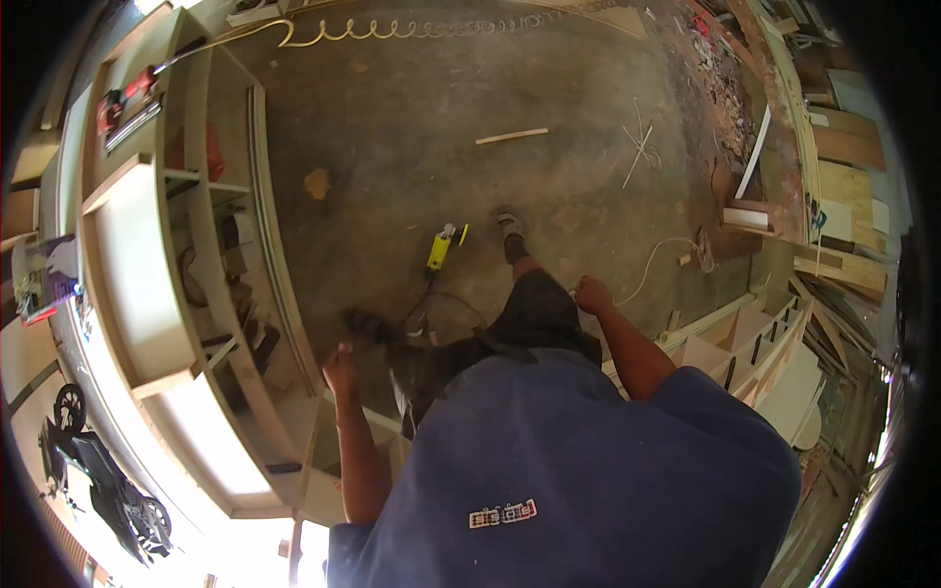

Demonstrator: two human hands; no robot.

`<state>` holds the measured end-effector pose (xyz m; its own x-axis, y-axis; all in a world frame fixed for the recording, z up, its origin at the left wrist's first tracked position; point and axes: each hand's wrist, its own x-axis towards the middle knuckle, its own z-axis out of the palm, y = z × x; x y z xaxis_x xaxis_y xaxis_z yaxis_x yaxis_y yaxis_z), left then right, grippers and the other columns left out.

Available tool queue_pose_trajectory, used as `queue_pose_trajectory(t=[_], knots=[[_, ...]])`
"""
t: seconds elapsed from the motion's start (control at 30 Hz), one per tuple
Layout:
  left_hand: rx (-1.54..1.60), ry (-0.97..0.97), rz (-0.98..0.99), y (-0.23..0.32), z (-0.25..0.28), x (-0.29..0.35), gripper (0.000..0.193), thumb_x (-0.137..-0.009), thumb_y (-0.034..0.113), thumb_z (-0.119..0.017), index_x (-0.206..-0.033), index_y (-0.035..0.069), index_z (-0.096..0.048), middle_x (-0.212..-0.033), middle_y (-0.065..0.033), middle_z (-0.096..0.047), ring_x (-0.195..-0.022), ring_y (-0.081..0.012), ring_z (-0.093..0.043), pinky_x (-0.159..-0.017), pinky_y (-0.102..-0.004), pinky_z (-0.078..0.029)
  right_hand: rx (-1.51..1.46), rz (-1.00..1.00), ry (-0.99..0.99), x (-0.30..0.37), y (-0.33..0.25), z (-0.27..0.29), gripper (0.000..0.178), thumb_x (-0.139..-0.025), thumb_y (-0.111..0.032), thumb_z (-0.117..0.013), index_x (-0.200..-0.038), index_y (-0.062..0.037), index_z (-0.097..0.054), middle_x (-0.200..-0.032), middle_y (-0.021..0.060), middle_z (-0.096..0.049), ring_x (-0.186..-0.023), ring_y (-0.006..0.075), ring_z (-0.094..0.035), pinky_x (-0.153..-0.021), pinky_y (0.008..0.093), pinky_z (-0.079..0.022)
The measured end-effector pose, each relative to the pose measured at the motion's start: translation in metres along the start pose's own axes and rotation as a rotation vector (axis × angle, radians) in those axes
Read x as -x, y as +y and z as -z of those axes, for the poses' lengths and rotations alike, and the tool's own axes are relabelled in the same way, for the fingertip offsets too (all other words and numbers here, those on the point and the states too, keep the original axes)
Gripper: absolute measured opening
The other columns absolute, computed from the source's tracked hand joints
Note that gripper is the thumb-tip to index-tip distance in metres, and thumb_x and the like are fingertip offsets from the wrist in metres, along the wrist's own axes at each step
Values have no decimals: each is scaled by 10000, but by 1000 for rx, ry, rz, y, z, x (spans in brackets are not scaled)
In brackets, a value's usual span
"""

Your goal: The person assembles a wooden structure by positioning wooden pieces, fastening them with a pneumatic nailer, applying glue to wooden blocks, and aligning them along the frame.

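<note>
My left hand (339, 371) hangs beside a wooden cabinet frame, its fingers curled closed with nothing visible in them. My right hand (592, 295) is also closed, held out over the floor to the right of my thigh. A small pale bit shows at its edge; I cannot make out what it is. Ahead of my legs, a yellow angle grinder (439, 251) lies on the concrete floor, its dark cord trailing back towards my feet. To the right, a thin white cable (647, 267) curves across the floor near my right hand.
A long open wooden cabinet (201, 284) runs along the left, with a red power tool (125, 101) on it. A coiled yellow air hose (392, 32) stretches across the far side. A wood strip (512, 136) lies ahead. Another wooden frame (750, 338) stands at right; a motorcycle (103, 475) is lower left.
</note>
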<state>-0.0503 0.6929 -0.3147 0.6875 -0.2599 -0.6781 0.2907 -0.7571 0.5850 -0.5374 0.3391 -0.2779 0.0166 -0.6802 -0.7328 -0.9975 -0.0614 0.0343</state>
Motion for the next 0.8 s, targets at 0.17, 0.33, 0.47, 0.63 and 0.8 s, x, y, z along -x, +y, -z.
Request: queue_pose_trajectory(t=[0.17,0.33,0.47,0.63,0.8], knots=[[-699,96,-194,-70,-158,47,388,-1009,267,-522,-803,-2,-710,-722,-213,-690,-663,-410,-676,-639,-525,-522,59,-31,-14,-190,50,54,331,-927,-202,-565,-1188,-44,-693,-1211,230,-682,-1189,407,-623,-982,519,-499],[-948,-106,85,-131,-244,145,245,-949,230,-529,-958,32,-673,-853,-226,-702,-752,-427,-675,-684,-547,-530,48,40,-146,-412,-53,56,412,-1054,-220,-481,-1411,-34,-570,-1439,206,-573,-1315,396,-541,-1084,507,-439],[-849,186,252,-125,-281,145,249,-961,247,-523,-1000,40,-656,-916,-249,-678,-826,-443,-659,-722,-519,-526,-8,189,80,-574,-75,18,390,-1005,-196,-527,-1373,-96,-606,-1363,204,-622,-1231,410,-599,-1019,522,-488],[-1014,312,234,-131,-285,118,235,-979,248,-513,-997,49,-637,-900,-230,-676,-812,-434,-659,-705,-517,-509,68,336,279,-704,-110,-54,459,-923,-145,-557,-1380,-111,-585,-1307,184,-648,-1185,412,-621,-1004,526,-504],[-1116,379,302,-101,-302,100,211,-977,230,-519,-1017,54,-628,-881,-212,-669,-787,-423,-651,-696,-511,-503,178,464,486,-782,-118,-101,484,-961,-128,-531,-1443,-94,-516,-1520,161,-502,-1302,390,-555,-1097,539,-457]])
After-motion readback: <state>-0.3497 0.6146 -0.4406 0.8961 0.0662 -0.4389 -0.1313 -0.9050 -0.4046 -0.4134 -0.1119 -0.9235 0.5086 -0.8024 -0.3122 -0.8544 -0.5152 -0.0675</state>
